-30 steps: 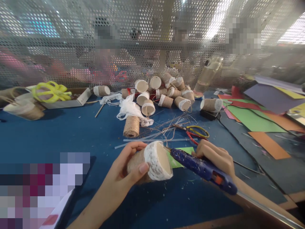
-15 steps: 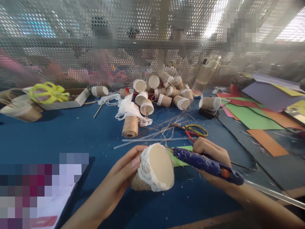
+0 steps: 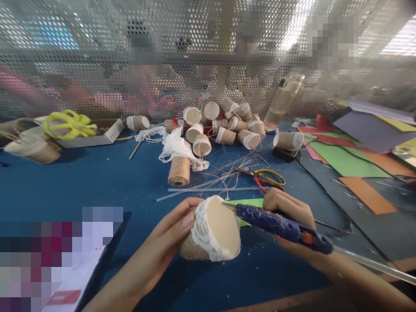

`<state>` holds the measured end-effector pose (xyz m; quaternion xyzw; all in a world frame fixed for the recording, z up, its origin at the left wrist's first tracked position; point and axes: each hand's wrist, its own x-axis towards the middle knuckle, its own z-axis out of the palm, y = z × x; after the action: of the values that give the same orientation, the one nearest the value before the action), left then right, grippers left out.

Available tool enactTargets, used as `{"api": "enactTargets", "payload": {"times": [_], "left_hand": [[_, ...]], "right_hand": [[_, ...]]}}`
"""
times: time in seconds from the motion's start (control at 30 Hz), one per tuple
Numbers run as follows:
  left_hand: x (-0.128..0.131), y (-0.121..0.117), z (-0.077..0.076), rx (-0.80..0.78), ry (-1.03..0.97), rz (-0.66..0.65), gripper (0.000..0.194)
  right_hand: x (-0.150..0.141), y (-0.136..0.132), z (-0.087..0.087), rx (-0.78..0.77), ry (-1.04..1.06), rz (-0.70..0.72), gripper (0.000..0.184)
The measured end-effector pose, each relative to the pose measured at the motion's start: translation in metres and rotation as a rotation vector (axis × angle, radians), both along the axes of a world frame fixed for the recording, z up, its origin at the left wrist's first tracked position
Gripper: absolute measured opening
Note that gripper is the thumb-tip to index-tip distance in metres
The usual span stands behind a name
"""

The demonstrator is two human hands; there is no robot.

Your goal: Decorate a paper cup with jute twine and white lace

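Observation:
My left hand [image 3: 177,227] is closed around a twine-wrapped paper cup [image 3: 224,227] with white lace about its rim. The cup lies tilted, its open mouth facing right and toward me. In my right hand [image 3: 289,208] is a dark blue glue gun [image 3: 269,221], a clear glue stick [image 3: 373,260] sticking out of its back end. The gun's metal nozzle points left and appears at the cup's upper rim; whether it touches I cannot tell. Behind the cup lies a piece of green paper [image 3: 248,203].
Scissors [image 3: 269,177], glue sticks [image 3: 208,190] and a twine roll [image 3: 179,171] lie beyond my hands. Several wrapped cups [image 3: 225,136] are heaped by the perforated metal screen [image 3: 201,65]. A bottle [image 3: 282,102], a black cord [image 3: 321,190] and coloured papers [image 3: 347,158] are rightward.
The glue gun's nozzle has moved from just beyond the cup's rim to over its upper edge. The cup has shifted slightly right in my left hand.

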<state>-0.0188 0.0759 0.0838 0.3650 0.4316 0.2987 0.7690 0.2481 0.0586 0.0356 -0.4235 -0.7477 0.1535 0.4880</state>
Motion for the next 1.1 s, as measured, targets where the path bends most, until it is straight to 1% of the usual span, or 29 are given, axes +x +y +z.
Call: {"api": "enactTargets", "payload": {"times": [0.1,0.2,0.33,0.43,0.57,0.67,0.8,0.97,1.1], "left_hand": [[0.000,0.000,0.000,0.003,0.013,-0.001,0.054],[0.000,0.000,-0.002,0.003,0.018,-0.002,0.057],[-0.002,0.001,-0.004,0.004,-0.005,-0.027,0.056],[-0.003,0.001,-0.005,-0.007,-0.041,-0.089,0.052],[-0.003,0.001,-0.006,0.023,-0.100,-0.149,0.048],[-0.002,0.002,-0.006,0.044,-0.109,-0.156,0.049],[-0.002,0.002,-0.003,0.024,-0.116,-0.165,0.051],[-0.001,0.001,-0.004,0.011,-0.132,-0.157,0.044],[-0.002,0.001,-0.007,0.022,-0.115,-0.165,0.046]], "right_hand": [[0.001,0.000,0.002,-0.009,-0.010,0.030,0.027],[0.002,-0.002,0.008,0.010,-0.031,0.058,0.025],[0.005,-0.004,0.012,0.014,-0.035,-0.001,0.020],[0.004,-0.003,0.010,-0.011,-0.045,0.009,0.018],[0.000,-0.001,0.003,0.012,0.022,0.028,0.021],[-0.002,-0.001,0.000,0.036,0.059,0.025,0.024],[-0.001,-0.001,0.000,0.025,0.028,0.070,0.027],[0.000,0.000,0.000,0.025,0.034,0.058,0.034],[0.000,0.000,0.004,-0.008,0.018,0.106,0.032]]}}
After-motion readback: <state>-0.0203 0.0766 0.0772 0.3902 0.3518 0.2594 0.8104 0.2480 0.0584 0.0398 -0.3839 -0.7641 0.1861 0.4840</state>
